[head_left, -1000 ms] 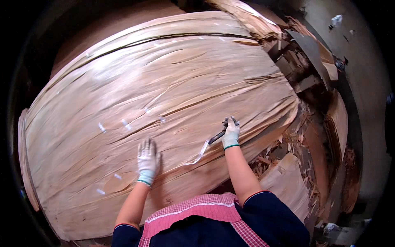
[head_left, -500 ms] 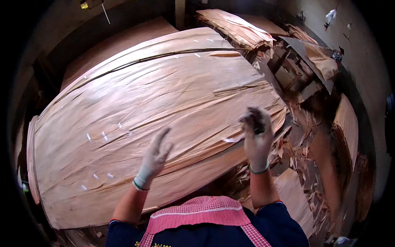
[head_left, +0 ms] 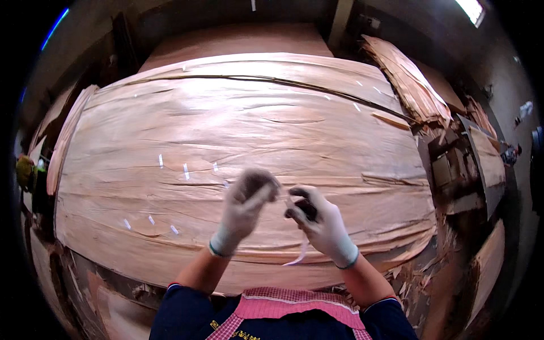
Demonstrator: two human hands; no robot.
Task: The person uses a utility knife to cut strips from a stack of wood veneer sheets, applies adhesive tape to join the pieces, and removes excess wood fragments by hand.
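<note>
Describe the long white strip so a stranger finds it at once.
Find the big pale wood sheet filling the middle. Near its lower edge, below the right gloved hand, is the white strip. It is long and curved, unlike the short, straight white pieces on the sheet.

Wide, nearly flat room over wood sheet (head_left: 243, 136) beyond hands; just low ripples and flat tape pieces (head_left: 186, 171) there. Little room between left hand (head_left: 241, 209) and right hand (head_left: 324, 224). Pale strip (head_left: 300, 254) obstructs low pass between forearms. Far right, sheet pile (head_left: 405, 85) bars way.
</note>
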